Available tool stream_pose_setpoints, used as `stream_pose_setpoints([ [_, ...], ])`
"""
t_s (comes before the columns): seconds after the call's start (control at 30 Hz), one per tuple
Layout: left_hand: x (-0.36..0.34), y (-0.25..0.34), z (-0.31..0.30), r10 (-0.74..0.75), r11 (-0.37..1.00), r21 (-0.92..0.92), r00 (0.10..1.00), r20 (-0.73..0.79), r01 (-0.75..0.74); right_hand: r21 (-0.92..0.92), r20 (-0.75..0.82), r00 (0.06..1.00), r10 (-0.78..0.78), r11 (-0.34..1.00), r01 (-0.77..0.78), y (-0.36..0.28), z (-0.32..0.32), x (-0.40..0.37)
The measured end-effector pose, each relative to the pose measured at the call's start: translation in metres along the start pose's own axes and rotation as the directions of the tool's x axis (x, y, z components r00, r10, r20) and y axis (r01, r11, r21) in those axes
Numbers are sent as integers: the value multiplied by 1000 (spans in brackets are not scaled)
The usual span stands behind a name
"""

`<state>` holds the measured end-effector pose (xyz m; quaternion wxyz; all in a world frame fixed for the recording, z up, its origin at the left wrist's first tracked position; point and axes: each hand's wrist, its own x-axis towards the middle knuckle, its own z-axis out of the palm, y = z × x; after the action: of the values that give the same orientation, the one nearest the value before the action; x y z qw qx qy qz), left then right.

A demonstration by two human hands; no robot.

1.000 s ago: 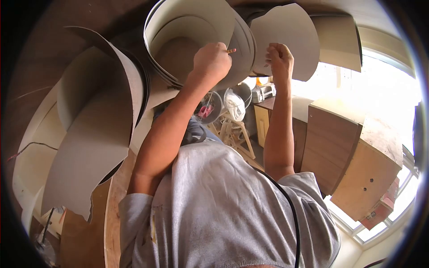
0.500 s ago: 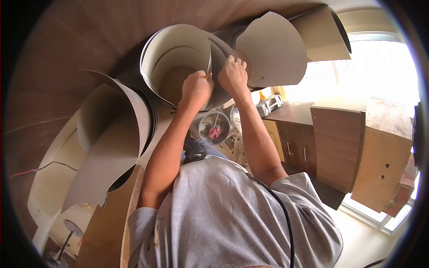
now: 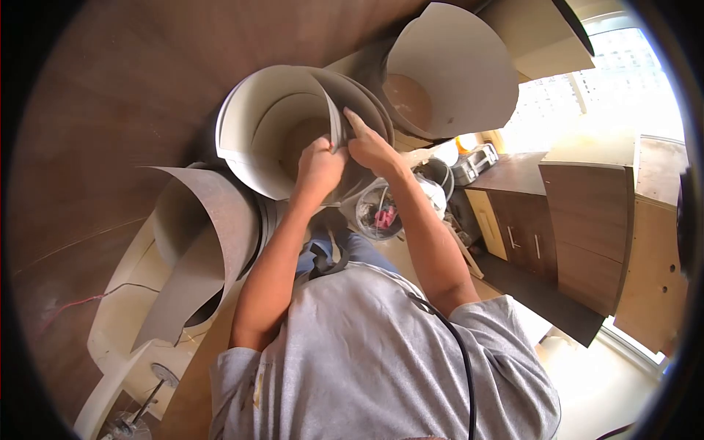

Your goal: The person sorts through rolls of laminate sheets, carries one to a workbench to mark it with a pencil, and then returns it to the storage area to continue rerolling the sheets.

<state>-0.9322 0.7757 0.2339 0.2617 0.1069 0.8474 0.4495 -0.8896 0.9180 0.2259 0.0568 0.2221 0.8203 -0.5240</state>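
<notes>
A standing roll of thin sheet, pale on its inner face, is in front of me with several layers curled inside one another. My left hand is closed on the free inner edge of the sheet, near the middle of the roll. Beside it, my right hand grips the same edge from the other side, its index finger stretched up along the sheet. The fingertips of both hands are partly hidden behind the edge.
More rolled sheets stand at the right and the left. Below my hands is a clear bucket with something pink inside. A grey case lies on a brown cabinet. A fan is at lower left.
My hands have come closer together; the right hand moved off the outer rim to the inner edge, its index finger now extended. The view has shifted a little.
</notes>
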Motion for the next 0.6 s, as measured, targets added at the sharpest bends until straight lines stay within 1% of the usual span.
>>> stream_pose_setpoints([
  [0.03, 2, -6, 4, 24, 1000, 10, 999, 23, -24, -50, 46, 990, -136, 989, 139, 19, 3, 11],
  [0.07, 2, -6, 5, 43, 999, -15, 998, 46, -42, 109, 72, 997, -40, 993, 32, 2, -2, 5],
  [0.13, 0, -7, 9, 8, 1000, -20, 992, 126, -5, 300, 91, 991, 102, 946, -125, 0, -9, 12],
  [0.2, -16, 26, -6, -21, 999, 31, 985, 170, 16, 339, 114, 987, 115, 929, -147, 9, -12, 22],
  [0.23, -24, 44, -16, -59, 994, 105, 974, 219, 36, 491, 175, 975, 139, 846, -209, 15, -13, 27],
  [0.27, -32, 49, -21, -60, 993, 112, 976, 209, 37, 623, 238, 959, 154, 733, -272, 19, -11, 34],
  [0.3, -42, 52, -25, 125, 983, 127, 989, 77, -134, 629, 239, 960, 146, 730, -267, 1, -15, 30],
  [0.33, -54, 55, -28, 307, 942, 161, 950, -51, -296, 629, 228, 946, 229, 707, -323, -17, -19, 22],
  [0.37, -71, 70, -42, 346, 921, 192, 938, -6, -339, 628, 217, 925, 311, 681, -376, -31, -22, 18],
  [0.4, -90, 84, -59, 383, 897, 220, 923, 41, -382, 630, 221, 926, 307, 680, -376, -28, -20, 23],
  [0.47, -122, 87, -80, 412, 851, 296, 901, 135, -433, 381, 62, 977, 205, 900, -213, -19, -15, 41],
  [0.5, -134, 83, -86, 373, 888, 246, 921, 109, -389, 294, 97, 974, 202, 929, -222, -15, -17, 49],
  [0.53, -148, 76, -91, 329, 920, 194, 940, 86, -339, 292, 102, 975, 198, 931, -219, -15, -19, 52],
  [0.57, -164, 64, -101, 327, 921, 197, 942, 76, -335, 235, 64, 992, 110, 964, -122, -18, -19, 55],
  [0.6, -179, 48, -111, 96, 994, 46, 989, 113, -102, 174, 33, 999, 17, 985, -22, -22, -19, 59],
])
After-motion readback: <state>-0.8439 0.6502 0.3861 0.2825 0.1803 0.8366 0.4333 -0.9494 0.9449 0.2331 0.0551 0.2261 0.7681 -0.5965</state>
